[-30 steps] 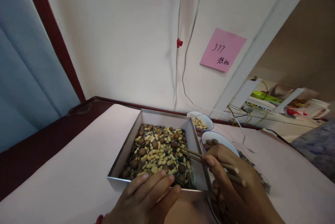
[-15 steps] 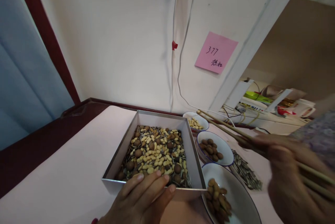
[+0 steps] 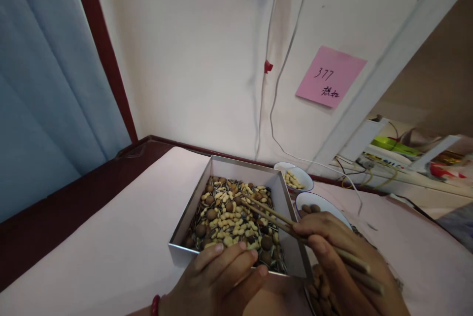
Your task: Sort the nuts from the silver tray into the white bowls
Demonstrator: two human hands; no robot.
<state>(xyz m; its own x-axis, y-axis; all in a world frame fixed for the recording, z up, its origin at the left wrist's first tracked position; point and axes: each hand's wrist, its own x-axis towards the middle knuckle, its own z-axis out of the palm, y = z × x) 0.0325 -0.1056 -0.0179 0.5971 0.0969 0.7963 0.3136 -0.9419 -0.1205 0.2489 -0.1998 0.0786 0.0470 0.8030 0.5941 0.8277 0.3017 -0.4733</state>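
Observation:
My right hand point(image 3: 347, 257) is closed round a pair of wooden chopsticks point(image 3: 273, 218). Their tips reach into a metal-rimmed box point(image 3: 244, 162), close to a round brown nut point(image 3: 238, 200); whether they touch it I cannot tell. Unshelled peanuts point(image 3: 232, 217), striped sunflower seeds and several round brown nuts lie mixed in the box. Across the near rim rests my left hand point(image 3: 221, 276), fingers stretched out over the edge. Below my right hand, a bowl of almond-like brown nuts point(image 3: 321, 289) is mostly hidden.
Right of the box stand a bowl point(image 3: 306, 180) with peanuts and a bowl point(image 3: 328, 205) with round brown nuts, partly covered by my right hand. A white cable point(image 3: 325, 160) hangs down the wall onto the table. Pink paper point(image 3: 121, 227) covers the tabletop.
My right hand has moved left with the chopsticks, from above the bowls into the box. My left hand stays on the rim. The view has turned a little left.

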